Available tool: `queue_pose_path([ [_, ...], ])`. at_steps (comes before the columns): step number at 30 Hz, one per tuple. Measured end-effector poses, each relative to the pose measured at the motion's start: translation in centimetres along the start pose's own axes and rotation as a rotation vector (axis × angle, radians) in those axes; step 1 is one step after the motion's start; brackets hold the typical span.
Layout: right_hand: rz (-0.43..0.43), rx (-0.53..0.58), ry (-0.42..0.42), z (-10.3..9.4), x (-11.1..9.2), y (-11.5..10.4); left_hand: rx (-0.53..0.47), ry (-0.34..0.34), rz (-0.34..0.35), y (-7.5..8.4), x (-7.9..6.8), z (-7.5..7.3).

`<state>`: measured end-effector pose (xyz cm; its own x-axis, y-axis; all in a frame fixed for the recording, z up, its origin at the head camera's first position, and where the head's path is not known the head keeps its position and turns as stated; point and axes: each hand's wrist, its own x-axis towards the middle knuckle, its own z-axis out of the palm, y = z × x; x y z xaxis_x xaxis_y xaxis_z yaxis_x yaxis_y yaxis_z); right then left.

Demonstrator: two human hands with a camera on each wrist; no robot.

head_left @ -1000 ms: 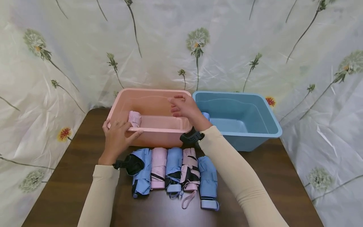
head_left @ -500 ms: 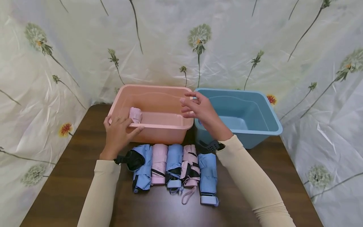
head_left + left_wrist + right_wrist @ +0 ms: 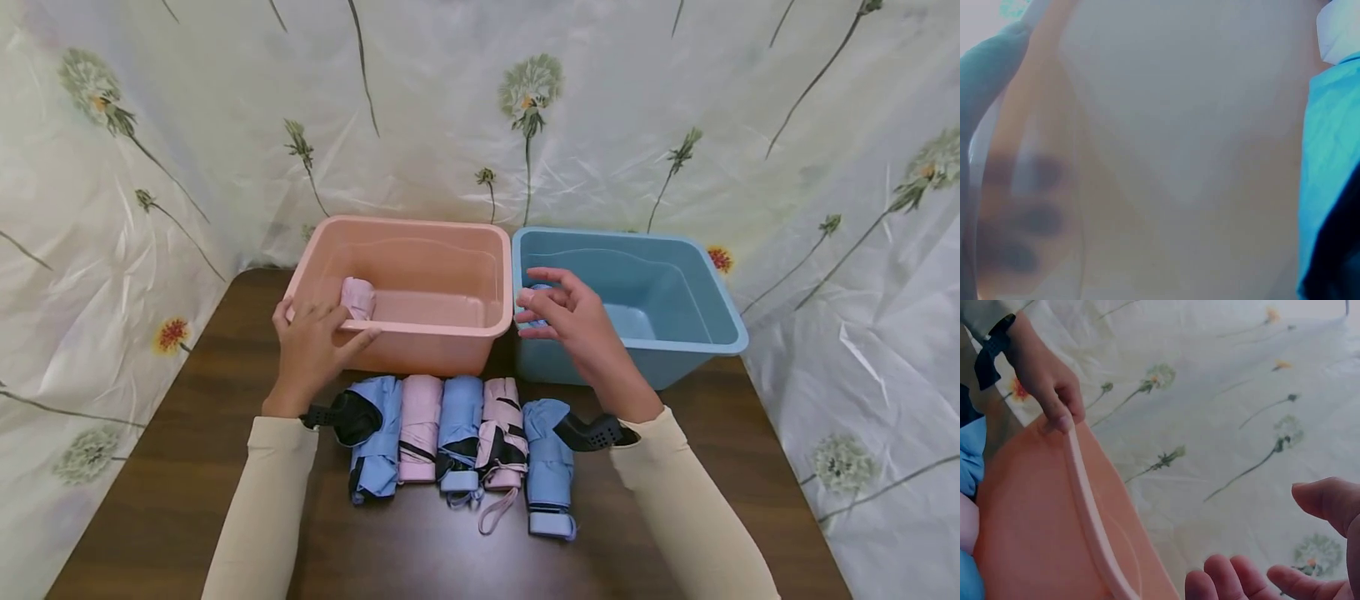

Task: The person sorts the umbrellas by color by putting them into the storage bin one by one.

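My left hand grips the front left rim of the pink bin, fingers over the edge and thumb outside. In the left wrist view the fingers show as dark shadows through the bin wall. A folded pink umbrella lies at the left inside this bin. My right hand hovers at the left end of the blue bin, fingers loosely bent and holding nothing. Behind those fingers a bit of a blue umbrella shows inside, mostly hidden. The right wrist view shows the fingertips apart from the thumb.
In front of the bins a row of folded umbrellas lies on the dark wooden table: a blue one, a pink one, another blue, another pink and a blue one at the right. A flowered sheet hangs behind.
My right hand has moved right, from over the pink bin to the left end of the blue bin. My left hand has stayed on the pink rim. The view has tilted slightly.
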<state>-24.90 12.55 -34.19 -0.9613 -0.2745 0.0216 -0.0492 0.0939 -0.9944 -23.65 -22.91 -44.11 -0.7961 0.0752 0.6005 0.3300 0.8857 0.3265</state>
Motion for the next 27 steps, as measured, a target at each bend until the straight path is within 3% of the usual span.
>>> queue_pose_path([
  [17,-0.023,-0.097,0.017,-2.5,-4.5,1.9,0.004,-0.010,-0.016,-0.3,-0.1,0.1],
  [27,0.033,-0.138,0.040,-3.0,-7.1,4.1,0.001,-0.009,-0.007,-0.3,-0.1,0.0],
])
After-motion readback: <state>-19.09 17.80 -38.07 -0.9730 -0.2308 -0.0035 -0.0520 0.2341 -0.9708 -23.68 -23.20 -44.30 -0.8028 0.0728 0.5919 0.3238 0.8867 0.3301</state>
